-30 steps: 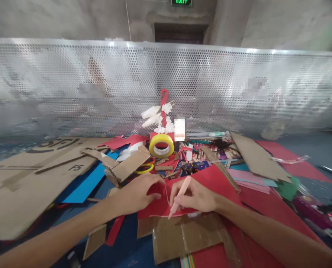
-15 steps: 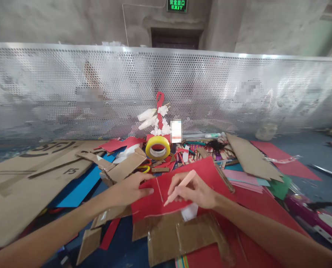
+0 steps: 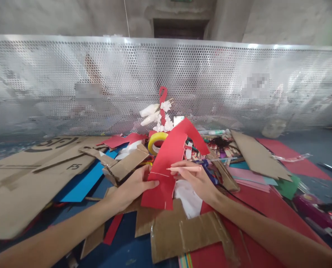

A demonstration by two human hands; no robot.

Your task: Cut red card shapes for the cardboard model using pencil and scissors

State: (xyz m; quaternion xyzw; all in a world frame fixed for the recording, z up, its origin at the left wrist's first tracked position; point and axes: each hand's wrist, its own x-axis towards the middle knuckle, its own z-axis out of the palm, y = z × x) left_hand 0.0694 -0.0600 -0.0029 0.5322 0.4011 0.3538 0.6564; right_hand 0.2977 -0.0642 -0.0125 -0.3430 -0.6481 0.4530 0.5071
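A piece of red card (image 3: 170, 149), its far end bent over to the right like a hook, stands tilted in front of me. My left hand (image 3: 136, 186) grips its lower left edge, thumb on the face and fingers behind. A pale line crosses the card just above that thumb. My right hand (image 3: 197, 182) pinches a pale pink pen (image 3: 188, 169), whose tip is at the card's right part, near the line's right end. Whether the tip touches the card I cannot tell. White paper (image 3: 188, 197) lies beneath my right hand.
Behind the card are a yellow tape roll (image 3: 154, 143) and white flowers (image 3: 150, 109) on a red stem. Cardboard (image 3: 54, 160) covers the left; brown taped cardboard (image 3: 185, 238) lies nearest me. A purple device (image 3: 319, 208) sits at right. A perforated metal screen (image 3: 126, 85) stands behind.
The red card has turned from lying sideways to pointing away from me, its hooked end now showing. The pen in my right hand has moved up and now lies nearly level.
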